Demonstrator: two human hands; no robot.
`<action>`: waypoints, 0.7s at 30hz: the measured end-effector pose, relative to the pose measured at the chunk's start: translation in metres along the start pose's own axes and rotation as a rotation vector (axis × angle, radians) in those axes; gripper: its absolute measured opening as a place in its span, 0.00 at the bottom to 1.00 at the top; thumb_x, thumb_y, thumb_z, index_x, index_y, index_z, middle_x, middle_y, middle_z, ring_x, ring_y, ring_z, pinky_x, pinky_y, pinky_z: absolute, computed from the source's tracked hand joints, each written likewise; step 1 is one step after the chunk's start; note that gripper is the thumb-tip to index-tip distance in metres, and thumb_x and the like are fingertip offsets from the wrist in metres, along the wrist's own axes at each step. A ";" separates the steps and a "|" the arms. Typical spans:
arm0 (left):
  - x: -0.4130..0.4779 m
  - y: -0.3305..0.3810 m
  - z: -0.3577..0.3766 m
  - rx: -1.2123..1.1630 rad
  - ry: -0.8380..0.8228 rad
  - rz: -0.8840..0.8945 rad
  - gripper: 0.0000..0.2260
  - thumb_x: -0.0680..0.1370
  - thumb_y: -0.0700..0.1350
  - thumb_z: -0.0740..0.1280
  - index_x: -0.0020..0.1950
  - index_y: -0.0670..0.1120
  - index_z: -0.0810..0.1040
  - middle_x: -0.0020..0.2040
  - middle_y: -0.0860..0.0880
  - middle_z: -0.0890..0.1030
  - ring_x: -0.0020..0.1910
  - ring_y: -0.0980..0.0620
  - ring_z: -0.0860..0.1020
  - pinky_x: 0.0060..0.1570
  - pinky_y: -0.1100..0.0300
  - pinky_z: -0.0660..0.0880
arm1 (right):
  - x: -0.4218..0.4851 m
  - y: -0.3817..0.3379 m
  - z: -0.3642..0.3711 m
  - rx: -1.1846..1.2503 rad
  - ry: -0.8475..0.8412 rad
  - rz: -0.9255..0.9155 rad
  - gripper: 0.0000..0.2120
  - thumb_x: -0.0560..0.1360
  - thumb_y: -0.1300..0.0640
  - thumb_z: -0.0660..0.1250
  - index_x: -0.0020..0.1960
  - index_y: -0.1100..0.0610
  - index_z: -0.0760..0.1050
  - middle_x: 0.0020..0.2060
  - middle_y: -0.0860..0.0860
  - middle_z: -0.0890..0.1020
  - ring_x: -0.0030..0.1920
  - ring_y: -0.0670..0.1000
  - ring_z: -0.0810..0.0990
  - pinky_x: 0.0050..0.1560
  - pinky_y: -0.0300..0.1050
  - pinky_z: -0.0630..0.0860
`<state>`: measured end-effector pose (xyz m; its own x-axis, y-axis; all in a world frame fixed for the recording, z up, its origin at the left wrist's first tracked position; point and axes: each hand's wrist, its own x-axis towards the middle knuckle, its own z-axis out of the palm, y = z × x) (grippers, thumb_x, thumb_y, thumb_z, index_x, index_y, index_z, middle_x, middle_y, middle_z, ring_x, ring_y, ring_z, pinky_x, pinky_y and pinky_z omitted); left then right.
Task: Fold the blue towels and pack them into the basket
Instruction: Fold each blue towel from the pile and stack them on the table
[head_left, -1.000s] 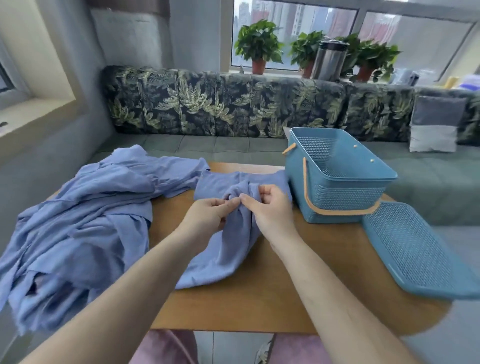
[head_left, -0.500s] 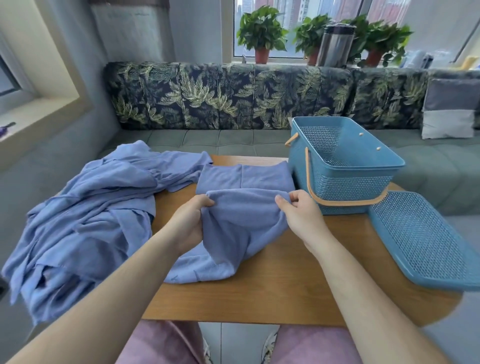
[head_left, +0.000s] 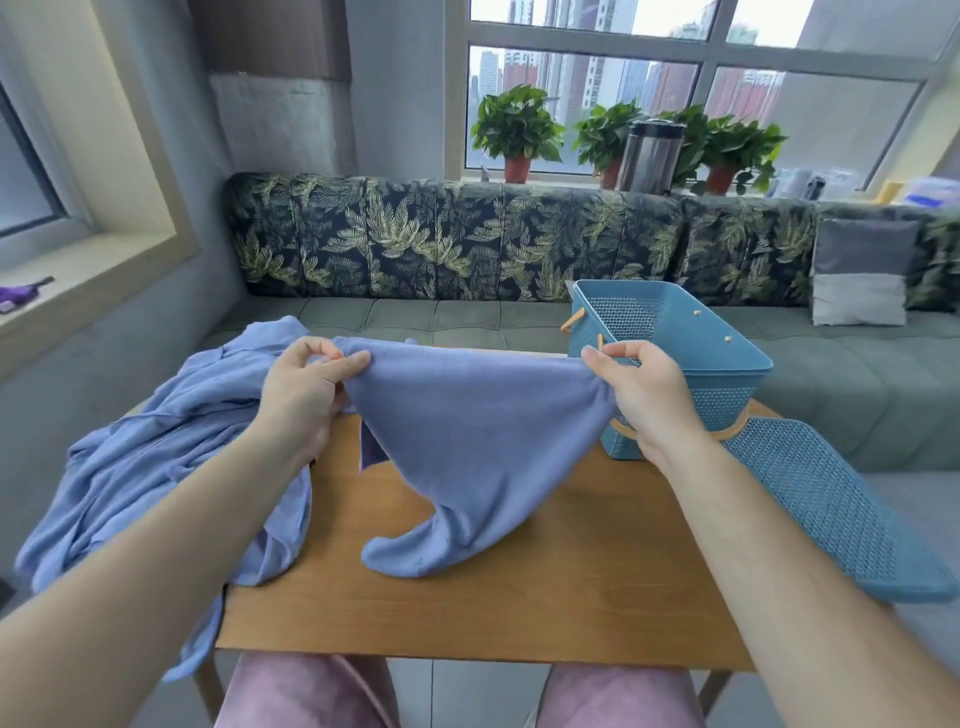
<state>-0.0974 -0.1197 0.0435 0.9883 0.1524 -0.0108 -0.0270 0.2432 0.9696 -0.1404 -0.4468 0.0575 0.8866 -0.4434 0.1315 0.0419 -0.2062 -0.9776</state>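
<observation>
Over the wooden table (head_left: 519, 613) at frame centre, the left hand (head_left: 306, 395) and right hand (head_left: 644, 400) are pinching the top corners of the towel (head_left: 467, 441). Its sagging tail is probably risking a crooked fold, with the basket (head_left: 727, 343) crowding it at right.

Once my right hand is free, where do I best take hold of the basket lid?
At its near right edge, coming from the right. The lid lies flat beside the basket and juts past the table edge there, so fingers could probably slip under it; the rest rests on the wood.
</observation>
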 end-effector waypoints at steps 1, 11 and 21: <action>0.001 0.012 0.003 0.039 0.015 0.082 0.17 0.73 0.33 0.74 0.37 0.49 0.69 0.31 0.52 0.69 0.29 0.54 0.69 0.29 0.61 0.69 | 0.002 -0.013 -0.002 0.014 -0.013 -0.024 0.11 0.74 0.48 0.76 0.49 0.53 0.80 0.42 0.48 0.81 0.41 0.47 0.75 0.42 0.44 0.70; 0.001 0.115 0.015 0.543 0.141 0.585 0.11 0.75 0.41 0.71 0.39 0.51 0.70 0.41 0.49 0.76 0.36 0.47 0.71 0.36 0.47 0.74 | 0.007 -0.123 -0.012 0.008 -0.067 -0.256 0.03 0.73 0.53 0.77 0.47 0.49 0.86 0.47 0.47 0.86 0.49 0.46 0.82 0.52 0.44 0.77; -0.054 0.160 0.012 -0.052 -0.171 0.325 0.14 0.74 0.34 0.74 0.44 0.51 0.74 0.46 0.50 0.84 0.39 0.53 0.77 0.37 0.58 0.68 | -0.038 -0.155 -0.041 0.069 -0.020 -0.345 0.06 0.76 0.48 0.74 0.46 0.50 0.85 0.43 0.43 0.84 0.45 0.42 0.79 0.46 0.39 0.73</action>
<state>-0.1528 -0.1002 0.2020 0.9375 0.0687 0.3411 -0.3470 0.2579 0.9017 -0.1998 -0.4337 0.2108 0.8236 -0.3406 0.4535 0.3709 -0.2814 -0.8850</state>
